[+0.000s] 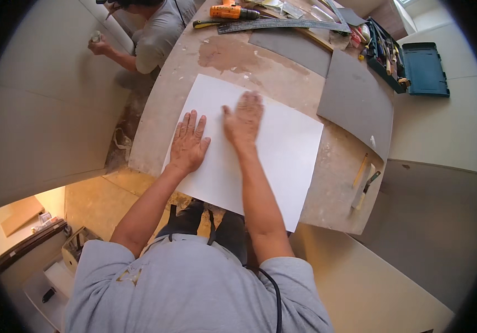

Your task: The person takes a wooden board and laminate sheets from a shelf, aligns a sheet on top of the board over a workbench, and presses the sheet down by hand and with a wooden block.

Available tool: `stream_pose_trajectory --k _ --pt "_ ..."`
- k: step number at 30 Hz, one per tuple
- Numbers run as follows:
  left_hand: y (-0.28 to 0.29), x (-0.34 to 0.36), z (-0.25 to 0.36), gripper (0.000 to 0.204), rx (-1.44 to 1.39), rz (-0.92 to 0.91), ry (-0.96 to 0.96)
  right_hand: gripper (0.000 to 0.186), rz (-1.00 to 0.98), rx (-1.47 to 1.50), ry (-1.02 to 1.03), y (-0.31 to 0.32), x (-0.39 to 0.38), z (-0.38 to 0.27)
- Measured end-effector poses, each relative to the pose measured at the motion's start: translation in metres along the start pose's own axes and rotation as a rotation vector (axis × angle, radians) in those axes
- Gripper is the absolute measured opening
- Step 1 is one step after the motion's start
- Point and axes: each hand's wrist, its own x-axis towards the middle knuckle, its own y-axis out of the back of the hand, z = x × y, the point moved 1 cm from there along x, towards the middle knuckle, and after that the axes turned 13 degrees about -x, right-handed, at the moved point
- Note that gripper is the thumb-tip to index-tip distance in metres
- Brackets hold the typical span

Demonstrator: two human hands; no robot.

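A large white rectangular sheet (pixel 283 150) lies flat on the worn worktable (pixel 155 133), its near edge reaching past the table toward my body. Flat on its left part rests my left hand (pixel 189 145), fingers stretched out and apart. My right hand (pixel 243 117) lies over the upper middle of the sheet, palm down, fingers extended and slightly smeared by motion. Neither hand grips anything. What the sheet is made of I cannot tell.
Grey boards (pixel 357 100) lie on the table's right side, near a pencil (pixel 360 170) and a dark-handled knife-like tool (pixel 370 182). An orange drill (pixel 233 11) and metal square (pixel 283 24) sit at the far edge, beside an open toolbox (pixel 385 55). A person (pixel 160 33) crouches far left.
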Motion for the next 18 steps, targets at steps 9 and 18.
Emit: stream_pose_trajectory --k 9,18 --pt "-0.002 -0.002 -0.004 0.069 -0.136 0.033 0.002 0.084 0.042 -0.248 -0.496 0.011 0.003 0.106" --pt "0.012 -0.034 -0.018 0.072 -0.278 0.066 -0.08 0.078 -0.001 -0.238 0.173 -0.02 0.035 -0.085"
